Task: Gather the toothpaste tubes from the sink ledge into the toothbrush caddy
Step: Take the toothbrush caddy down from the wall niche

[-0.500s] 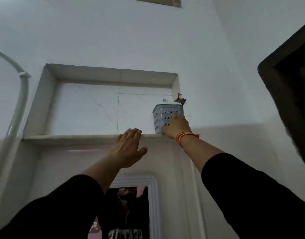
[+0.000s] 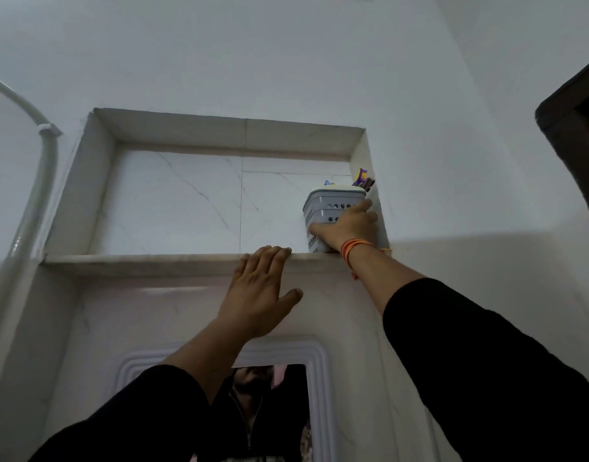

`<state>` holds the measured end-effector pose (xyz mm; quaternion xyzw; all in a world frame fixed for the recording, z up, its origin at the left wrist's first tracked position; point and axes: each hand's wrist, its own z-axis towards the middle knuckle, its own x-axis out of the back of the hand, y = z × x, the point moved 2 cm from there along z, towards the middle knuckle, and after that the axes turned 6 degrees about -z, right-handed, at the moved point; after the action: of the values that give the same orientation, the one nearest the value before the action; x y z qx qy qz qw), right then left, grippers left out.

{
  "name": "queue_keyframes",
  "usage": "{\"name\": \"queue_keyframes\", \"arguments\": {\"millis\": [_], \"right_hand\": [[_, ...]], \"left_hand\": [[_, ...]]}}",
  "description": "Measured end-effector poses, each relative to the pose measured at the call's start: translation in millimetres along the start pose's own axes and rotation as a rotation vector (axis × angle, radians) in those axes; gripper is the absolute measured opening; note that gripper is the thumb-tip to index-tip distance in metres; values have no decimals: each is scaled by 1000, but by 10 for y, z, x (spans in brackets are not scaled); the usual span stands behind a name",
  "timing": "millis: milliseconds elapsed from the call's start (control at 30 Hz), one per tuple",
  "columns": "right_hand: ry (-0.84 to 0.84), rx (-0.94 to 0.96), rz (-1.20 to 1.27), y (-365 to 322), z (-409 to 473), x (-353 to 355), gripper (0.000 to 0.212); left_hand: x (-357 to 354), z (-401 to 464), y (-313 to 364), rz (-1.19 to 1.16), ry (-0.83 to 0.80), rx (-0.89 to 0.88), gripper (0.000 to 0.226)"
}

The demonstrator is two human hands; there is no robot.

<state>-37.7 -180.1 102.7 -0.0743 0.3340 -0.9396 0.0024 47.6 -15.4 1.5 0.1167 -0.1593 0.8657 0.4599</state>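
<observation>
Left hand [image 2: 258, 295] has risen, splayed, onto the ledge [image 2: 136, 260]; right hand [image 2: 348, 228] clasps the caddy [image 2: 326, 203], contents obscured.

The caddy [image 2: 333, 215] stands in the niche's right corner, just beside the side wall [image 2: 364, 155], so no gap shows on that side. The right hand [image 2: 349, 226] covers its front. Left of the caddy the shelf [image 2: 136, 260] lies bare to the far wall, apart from the left hand's fingertips [image 2: 273, 253] on its edge.

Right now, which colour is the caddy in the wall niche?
The caddy is pale grey with rows of small holes, seen in the head view.
</observation>
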Motion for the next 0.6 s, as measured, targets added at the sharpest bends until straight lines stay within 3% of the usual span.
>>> {"name": "queue_keyframes", "arguments": {"millis": [200, 333, 600], "right_hand": [[219, 50, 207, -54, -296, 218, 118], [268, 117, 306, -158, -628, 558, 113], [31, 132, 308, 169, -1739, 949, 119]], "left_hand": [[85, 24, 6, -56, -118, 26, 76], [211, -88, 60, -284, -93, 67, 65], [164, -935, 268, -448, -171, 136, 37]]}}
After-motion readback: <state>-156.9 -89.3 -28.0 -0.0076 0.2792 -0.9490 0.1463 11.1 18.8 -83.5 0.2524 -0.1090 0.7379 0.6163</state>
